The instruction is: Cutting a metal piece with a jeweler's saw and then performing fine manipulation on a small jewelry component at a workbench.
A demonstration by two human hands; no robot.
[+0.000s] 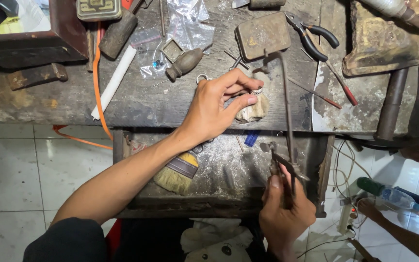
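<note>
So my left hand [217, 107] has a small silver ring [257, 91] pinched between thumb and fingertips, pressed down on the worn wooden bench pin [254, 110] that sticks out from the edge of the counter [146, 97]. My right hand [283, 208] is closed in a tight grip around the handle of a jeweller's saw [287, 145], and the frame runs straight up from that grip until its top end sits right next to the ring. As far as I can judge, the cutting is only at the start or somewhere in the middle: the ring looks whole from here, though it's too small to tell if there's a kerf in it. Just above my left grip there's a flat metal tin [263, 35], and to the right of that a pair of black-handled pliers [314, 40]. Left of my pinch lies a wooden-handled tool [184, 64] and a white rod [114, 81]. Below my left wrist, in the catch tray [229, 170], there's a straw brush [178, 173] and plenty of filings, so the tray is dusty.
</note>
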